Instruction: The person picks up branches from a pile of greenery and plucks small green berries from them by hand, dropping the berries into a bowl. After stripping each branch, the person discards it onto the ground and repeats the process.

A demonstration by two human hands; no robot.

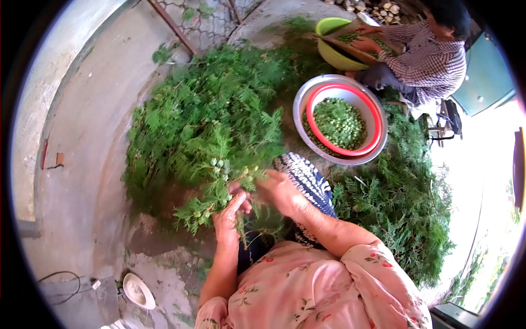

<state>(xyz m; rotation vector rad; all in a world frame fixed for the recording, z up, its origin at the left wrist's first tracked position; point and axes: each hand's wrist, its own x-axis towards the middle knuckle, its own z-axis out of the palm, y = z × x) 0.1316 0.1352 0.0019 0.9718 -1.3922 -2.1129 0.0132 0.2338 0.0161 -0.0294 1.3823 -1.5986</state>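
Left hand [228,215]: fingers and thumb clamped on a leafy sprig [204,211], held above the lap. Right hand [284,193]: fingers at the sprig's upper side, motion-blurred – cannot tell whether they are together or apart. Step in hand, as judged: working over the held sprig with both hands. Such thin stems call for a firm left hold and a light, precise right pinch.

Sprig: flat, feathery, scale-like foliage; small, rounded, pale green cones [220,163] beside the fingers. Beyond – a loose, springy heap of greenery [192,104] on the floor. Right of it, a red-rimmed basin [378,129] of knobbly green pieces [341,122] sits inside a wide metal basin [300,118].
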